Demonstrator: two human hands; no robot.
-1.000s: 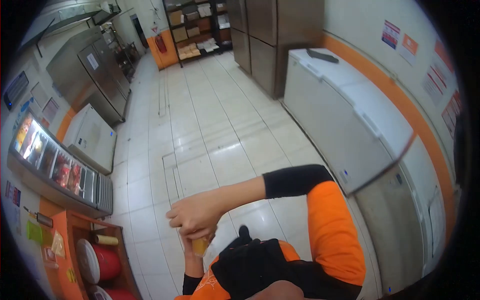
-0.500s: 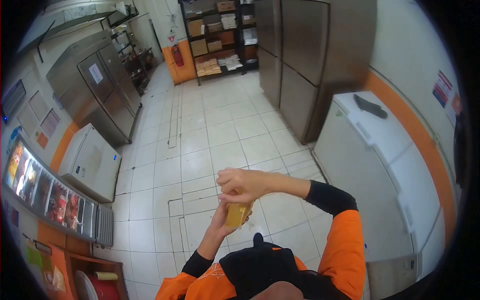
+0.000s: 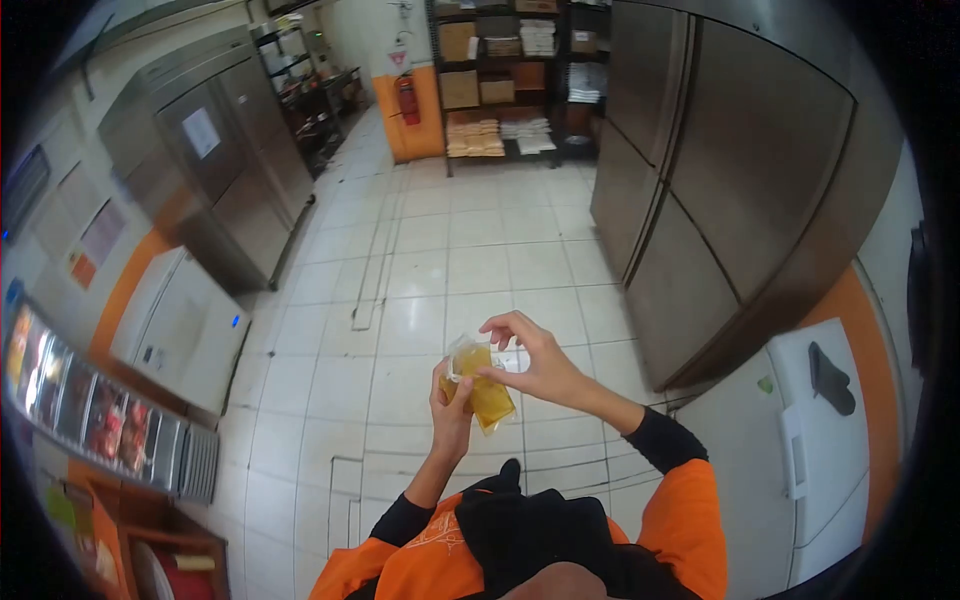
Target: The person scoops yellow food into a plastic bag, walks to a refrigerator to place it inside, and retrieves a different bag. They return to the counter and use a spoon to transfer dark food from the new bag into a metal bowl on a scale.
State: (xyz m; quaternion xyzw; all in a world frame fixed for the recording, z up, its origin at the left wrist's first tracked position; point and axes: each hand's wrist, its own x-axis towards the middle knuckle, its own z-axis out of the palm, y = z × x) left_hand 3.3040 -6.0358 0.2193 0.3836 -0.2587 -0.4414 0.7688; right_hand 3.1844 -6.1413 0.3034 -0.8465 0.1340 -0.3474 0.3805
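Wearer's blk apron [image 3: 535, 525] nearest, orange sleeves [image 3: 690, 515] either side, blk cuffs [image 3: 668, 440] at forearms; dark shoe tip [image 3: 510, 470] just past apron. Ahead of apron, held up over flr: clr plastic bag [image 3: 492, 398] w/ yellow-amber liquid, tilted, one lower corner twd wearer, upper end crinkled. L hand [image 3: 453, 408] grips bag from its L side, fingers closed on it, thumb across near face; small whitish bit by that thumb, too small to ID. R hand [image 3: 545, 368] at bag's R side: fingers bent & spread, gap betw index & thumb, thumb tip at bag's face; can't tell if it presses or only touches. Near R: wht chest freezer [image 3: 735, 465], dk grey mitt-shaped item [image 3: 832, 380] lying on lid. Near L: orange cabinet [image 3: 135, 512], red tub [image 3: 190, 580] partly in view inside. Beyond it, lit display fridge [image 3: 105, 410] w/ packed goods behind glass, then smaller wht freezer [image 3: 190, 330] agst L wall. Pale tiled flr [image 3: 420, 290] runs btwn the rows. Farther R, tall stainless fridge [image 3: 745, 160], drs shut; farther L, another stainless upright [image 3: 215, 150], wht paper on dr. Far end: red fire extinguisher [image 3: 408, 98] on orange wall section, blk shelving [image 3: 500, 100] beside it w/ cartons above, stacked pkts [image 3: 475, 138] on low shelf
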